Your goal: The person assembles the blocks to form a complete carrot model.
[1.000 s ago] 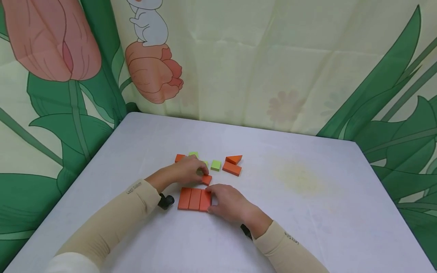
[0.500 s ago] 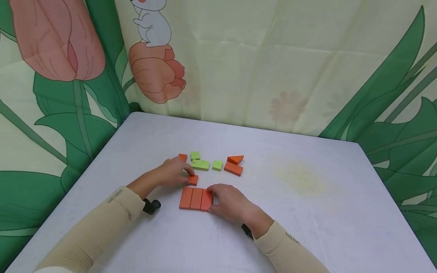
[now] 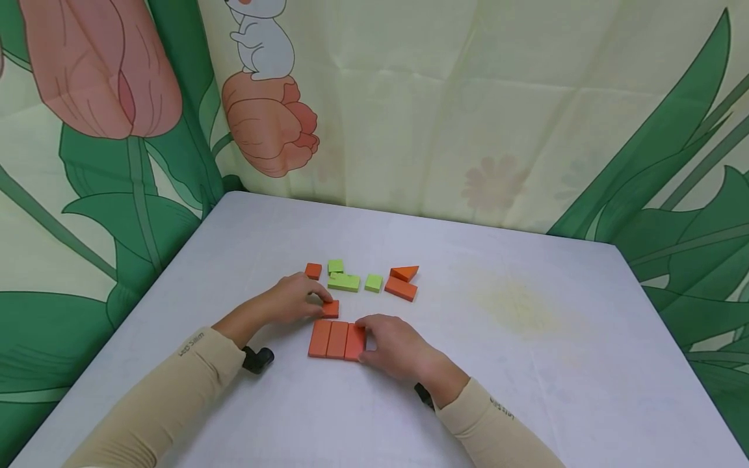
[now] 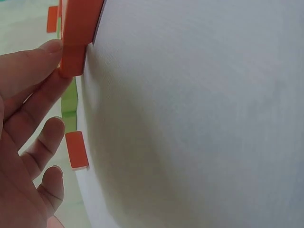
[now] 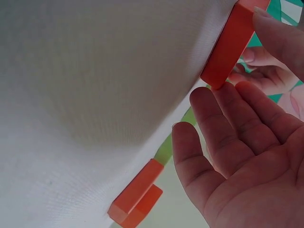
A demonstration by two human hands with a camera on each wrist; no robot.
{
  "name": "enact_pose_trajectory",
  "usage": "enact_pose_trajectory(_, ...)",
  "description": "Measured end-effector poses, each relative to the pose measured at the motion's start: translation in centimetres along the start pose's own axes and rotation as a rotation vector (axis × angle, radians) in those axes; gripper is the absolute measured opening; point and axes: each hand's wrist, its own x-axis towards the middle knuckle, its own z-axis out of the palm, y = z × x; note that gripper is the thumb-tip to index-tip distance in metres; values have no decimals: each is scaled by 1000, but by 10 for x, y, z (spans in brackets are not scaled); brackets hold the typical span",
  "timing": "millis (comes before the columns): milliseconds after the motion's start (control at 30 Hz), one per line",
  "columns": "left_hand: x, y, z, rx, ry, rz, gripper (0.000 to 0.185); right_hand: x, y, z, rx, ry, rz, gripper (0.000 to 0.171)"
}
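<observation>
Three orange-red rectangular blocks (image 3: 336, 339) lie side by side in a row on the white table. My right hand (image 3: 394, 348) holds the rightmost block (image 5: 230, 45) by its two ends, thumb at the near end and fingers at the far end. Just behind the row, my left hand (image 3: 292, 299) pinches a small orange-red square block (image 3: 331, 309) between thumb and fingers. In the left wrist view this square block (image 4: 73, 61) appears against the end of the row, while the other fingers (image 4: 45, 137) stay loosely bent.
Farther back lie another orange square block (image 3: 313, 271), a small green block (image 3: 335, 266), a longer green block (image 3: 343, 282) and a green square block (image 3: 373, 283). Right of them, an orange triangular block (image 3: 404, 273) touches an orange rectangular block (image 3: 400, 288). A printed curtain (image 3: 409, 130) hangs behind the table.
My left hand has slid left along the back of the row with the small square block, uncovering the green blocks. My right hand has stayed on the rightmost block.
</observation>
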Motion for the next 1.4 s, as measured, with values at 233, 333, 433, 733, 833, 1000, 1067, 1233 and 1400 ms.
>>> enact_pose_trajectory(233,-2,1,-1,-16,5,26,24,0,0,-1,5,0,4,54)
enact_pose_trajectory(333,-4,3,-1,-22,3,27,24,0,0,-2,7,1,4,54)
enact_pose_trajectory(433,-5,5,-2,-23,-2,21,25,0,1,-1,9,2,0,54)
enact_pose_trajectory(733,-8,8,-3,-3,-6,27,24,1,1,-1,14,-1,10,54)
enact_pose_trajectory(833,-9,7,-3,0,-3,35,23,1,1,-1,14,-3,13,54)
enact_pose_trajectory(1000,-7,5,-1,-7,-4,48,22,0,0,-2,15,-3,10,53)
enact_pose_trajectory(1067,-6,6,0,-16,-5,49,22,0,0,-2,14,-2,4,53)
enact_pose_trajectory(1233,-6,6,1,-19,-10,48,22,0,0,-1,13,-5,-2,54)
enact_pose_trajectory(1400,-6,6,1,-8,-15,62,22,0,0,-1,17,-3,-2,54)
